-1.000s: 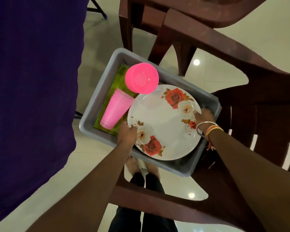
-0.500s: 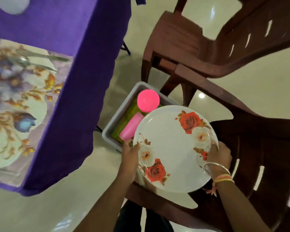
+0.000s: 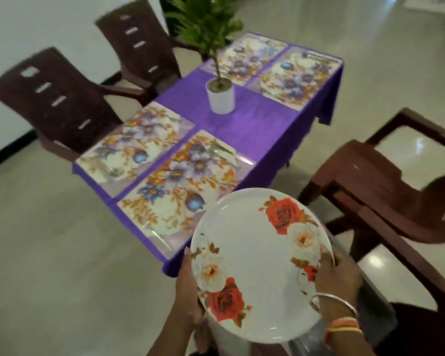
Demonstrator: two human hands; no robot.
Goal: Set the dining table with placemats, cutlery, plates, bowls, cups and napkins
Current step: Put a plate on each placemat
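Head view: bench (image 3: 244, 129) now in sight, four placemats (image 3: 136, 147) laid. Plate (image 3: 260, 263) has come up out of the tub and hangs over the bench's near corner. Left grip (image 3: 188, 291) and right grip (image 3: 337, 278) each pinch its rim. Judged: plate-laying comes next.

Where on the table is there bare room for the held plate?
The nearest placemat is bare in its middle, with cutlery along its far edge. Purple cloth between that placemat and the plant pot is free too. It is tightest around the pot.
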